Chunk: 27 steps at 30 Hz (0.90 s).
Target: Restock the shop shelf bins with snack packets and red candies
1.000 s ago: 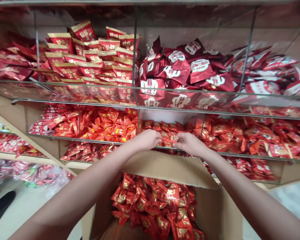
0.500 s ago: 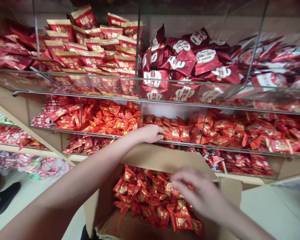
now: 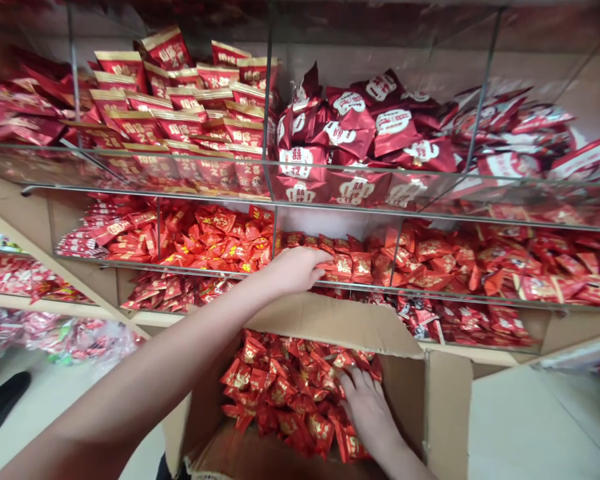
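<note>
My left hand [image 3: 300, 269] reaches over the front edge of the middle glass shelf. Its fingers touch or nearly touch the small red packets [image 3: 343, 265] standing there in rows. A thumb and a finger point right, slightly apart, with nothing visible between them. Below, inside an open cardboard box [image 3: 405, 387], my right hand [image 3: 369, 405] lies palm down on a heap of loose red packets with gold print [image 3: 283, 390]. Its fingers are spread and their tips sink among the packets. Nothing shows gripped in it.
Larger gold-edged red bags [image 3: 180, 123] and dark red bags with white labels [image 3: 347, 137] fill the upper shelf behind glass. Dividers [image 3: 396, 253] split the shelves. A box flap [image 3: 330, 323] stands beneath my left forearm. Someone's shoe [image 3: 3, 403] is at lower left.
My right hand has come down and left onto the packets in the box, fingers spreading. My left hand stays at the shelf, its finger and thumb a little further apart. The view shifts slightly.
</note>
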Each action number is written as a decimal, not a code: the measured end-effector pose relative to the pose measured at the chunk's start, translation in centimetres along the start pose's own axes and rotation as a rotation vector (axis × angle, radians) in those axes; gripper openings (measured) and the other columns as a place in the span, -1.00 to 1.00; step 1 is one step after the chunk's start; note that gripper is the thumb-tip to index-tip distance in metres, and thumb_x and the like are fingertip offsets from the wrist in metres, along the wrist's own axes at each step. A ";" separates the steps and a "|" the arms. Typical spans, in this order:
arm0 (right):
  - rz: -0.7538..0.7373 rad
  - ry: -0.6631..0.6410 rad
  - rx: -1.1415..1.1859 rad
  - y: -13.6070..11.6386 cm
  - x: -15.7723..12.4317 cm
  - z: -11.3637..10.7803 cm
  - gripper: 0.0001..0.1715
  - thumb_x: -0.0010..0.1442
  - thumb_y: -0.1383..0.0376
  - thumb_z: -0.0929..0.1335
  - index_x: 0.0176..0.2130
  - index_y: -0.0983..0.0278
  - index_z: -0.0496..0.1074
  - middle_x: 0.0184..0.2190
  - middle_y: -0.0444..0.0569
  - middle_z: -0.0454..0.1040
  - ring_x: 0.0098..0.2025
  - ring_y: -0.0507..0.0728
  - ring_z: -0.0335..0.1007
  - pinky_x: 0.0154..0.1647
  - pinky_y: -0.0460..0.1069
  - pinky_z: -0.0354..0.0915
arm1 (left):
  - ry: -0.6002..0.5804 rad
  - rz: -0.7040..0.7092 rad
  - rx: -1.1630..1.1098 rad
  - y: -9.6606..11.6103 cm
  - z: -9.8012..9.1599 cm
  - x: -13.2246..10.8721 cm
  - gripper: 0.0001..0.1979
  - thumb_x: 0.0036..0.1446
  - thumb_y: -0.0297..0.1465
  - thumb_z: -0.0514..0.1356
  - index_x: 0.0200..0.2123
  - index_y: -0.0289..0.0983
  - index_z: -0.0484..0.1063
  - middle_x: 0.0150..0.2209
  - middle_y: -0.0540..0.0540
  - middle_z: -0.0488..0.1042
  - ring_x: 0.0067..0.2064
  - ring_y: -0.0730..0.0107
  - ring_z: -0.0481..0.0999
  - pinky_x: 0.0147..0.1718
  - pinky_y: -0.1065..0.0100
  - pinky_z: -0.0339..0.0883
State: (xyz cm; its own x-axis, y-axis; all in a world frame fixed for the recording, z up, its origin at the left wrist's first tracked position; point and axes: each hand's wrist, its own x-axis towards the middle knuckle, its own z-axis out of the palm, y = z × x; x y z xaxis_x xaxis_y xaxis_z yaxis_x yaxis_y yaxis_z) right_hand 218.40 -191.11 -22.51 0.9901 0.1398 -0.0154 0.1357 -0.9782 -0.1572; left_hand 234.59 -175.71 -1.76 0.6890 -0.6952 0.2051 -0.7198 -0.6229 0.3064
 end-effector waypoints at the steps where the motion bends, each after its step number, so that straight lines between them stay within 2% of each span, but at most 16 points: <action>1: -0.002 0.007 -0.022 -0.1 0.0 0.0 -0.44 0.02 0.50 0.19 0.02 0.17 0.29 -0.06 0.07 0.36 -0.08 0.24 0.26 -0.10 0.13 0.17 | 0.077 0.034 -0.040 0.6 0.1 -1.2 -0.67 0.08 -0.42 0.03 -0.07 -0.19 0.37 -0.09 -0.06 0.45 -0.08 0.33 0.40 -0.07 0.33 0.19; 3: -0.020 0.006 -0.024 0.0 0.2 -0.3 -0.50 0.04 0.50 0.18 -0.04 0.21 0.34 -0.15 0.08 0.41 -0.15 0.24 0.29 -0.16 0.13 0.18 | 0.158 0.104 -0.155 1.9 0.9 -4.0 -0.70 0.12 -0.42 0.00 -0.09 -0.21 0.37 -0.14 -0.08 0.47 -0.12 0.37 0.42 -0.09 0.33 0.21; 5: -0.053 0.013 0.023 0.2 0.3 -0.9 -0.61 0.10 0.46 0.16 -0.16 0.23 0.42 -0.24 0.07 0.44 -0.18 0.24 0.30 -0.19 0.12 0.16 | 0.123 0.141 -0.286 2.8 2.5 -7.3 -0.71 0.11 -0.43 0.01 -0.11 -0.19 0.39 -0.20 -0.07 0.50 -0.18 0.40 0.44 -0.12 0.34 0.25; 7: -0.056 0.041 0.123 0.4 0.2 -1.8 -0.65 0.17 0.37 0.12 -0.29 0.25 0.45 -0.32 0.07 0.45 -0.21 0.23 0.30 -0.20 0.12 0.16 | 0.060 0.109 -0.386 3.3 4.6 -10.5 -0.71 0.11 -0.45 0.01 -0.12 -0.16 0.40 -0.25 -0.05 0.51 -0.22 0.42 0.45 -0.07 0.30 0.22; 9: -0.033 0.051 0.317 0.2 -0.3 -3.1 -0.60 0.21 0.27 0.10 -0.40 0.28 0.44 -0.39 0.07 0.44 -0.28 0.21 0.31 -0.22 0.10 0.18 | 0.104 0.039 -0.455 3.6 6.6 -13.1 -0.70 0.10 -0.49 0.02 -0.14 -0.11 0.41 -0.24 -0.04 0.51 -0.19 0.43 0.45 0.04 0.23 0.11; 11: -0.026 -0.022 0.645 -0.3 -0.9 -4.8 -0.58 0.21 0.18 0.11 -0.41 0.29 0.42 -0.44 0.02 0.44 -0.35 0.16 0.33 -0.28 0.04 0.23 | 0.179 -0.061 -0.521 4.0 7.9 -14.7 -0.66 0.09 -0.49 0.04 -0.08 -0.08 0.37 -0.11 -0.07 0.45 -0.06 0.38 0.39 0.08 0.19 0.06; 13: -0.055 -0.144 0.999 -1.2 -1.4 -6.8 -0.61 0.18 0.12 0.15 -0.31 0.29 0.42 -0.41 -0.03 0.45 -0.34 0.13 0.35 -0.29 0.00 0.26 | 0.200 -0.195 -0.631 4.7 8.3 -15.1 -0.60 0.04 -0.43 0.11 0.00 -0.09 0.30 0.01 -0.10 0.35 0.04 0.31 0.30 0.06 0.20 0.10; 15: -0.073 -0.206 1.221 -2.2 -1.4 -8.6 -0.64 0.16 0.12 0.19 -0.21 0.27 0.41 -0.33 -0.05 0.47 -0.28 0.12 0.36 -0.22 0.00 0.27 | 0.137 -0.341 -0.834 5.4 8.2 -14.7 -0.58 -0.01 -0.35 0.18 -0.01 -0.16 0.31 -0.04 -0.14 0.39 -0.03 0.27 0.36 -0.04 0.23 0.23; 18: -0.042 -0.097 1.318 -3.2 -0.9 -10.1 -0.67 0.12 0.14 0.26 -0.18 0.26 0.41 -0.29 -0.04 0.46 -0.24 0.12 0.35 -0.13 0.03 0.25 | 0.059 -0.510 -1.202 6.0 7.8 -13.6 -0.67 -0.05 -0.30 0.22 -0.16 -0.25 0.42 -0.33 -0.08 0.51 -0.34 0.40 0.47 -0.30 0.35 0.36; 20: -0.003 -0.006 1.360 -3.6 -0.5 -10.3 -0.70 0.09 0.15 0.28 -0.23 0.26 0.43 -0.34 -0.04 0.46 -0.29 0.10 0.35 -0.18 0.02 0.27 | 0.098 -0.591 -1.382 6.2 7.7 -13.0 -0.69 -0.10 -0.32 0.26 -0.22 -0.27 0.44 -0.43 -0.02 0.50 -0.45 0.50 0.44 -0.39 0.42 0.35; 24: 0.054 0.057 1.494 -3.9 -0.1 -10.2 -0.75 0.08 0.15 0.30 -0.35 0.27 0.44 -0.50 -0.11 0.41 -0.44 0.03 0.30 -0.37 -0.07 0.28 | 0.201 -0.673 -1.657 6.4 7.7 -12.6 -0.74 -0.11 -0.35 0.28 -0.27 -0.25 0.47 -0.41 -0.02 0.49 -0.41 0.52 0.44 -0.40 0.46 0.33; 27: 0.087 0.088 1.556 -3.9 0.1 -10.0 -0.75 0.07 0.14 0.30 -0.41 0.27 0.42 -0.55 -0.13 0.36 -0.49 0.01 0.26 -0.43 -0.10 0.24 | 0.233 -0.716 -1.807 6.6 7.9 -12.5 -0.76 -0.10 -0.33 0.27 -0.29 -0.24 0.47 -0.35 -0.05 0.49 -0.38 0.49 0.44 -0.41 0.45 0.33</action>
State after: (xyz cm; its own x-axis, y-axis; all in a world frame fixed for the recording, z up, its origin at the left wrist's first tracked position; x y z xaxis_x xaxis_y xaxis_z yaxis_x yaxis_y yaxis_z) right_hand 218.37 -188.82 -11.99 0.9991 0.0298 -0.0317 -0.0355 0.1404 -0.9895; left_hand 220.57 -173.98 -9.64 0.8711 -0.3752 -0.3168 0.4645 0.4206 0.7793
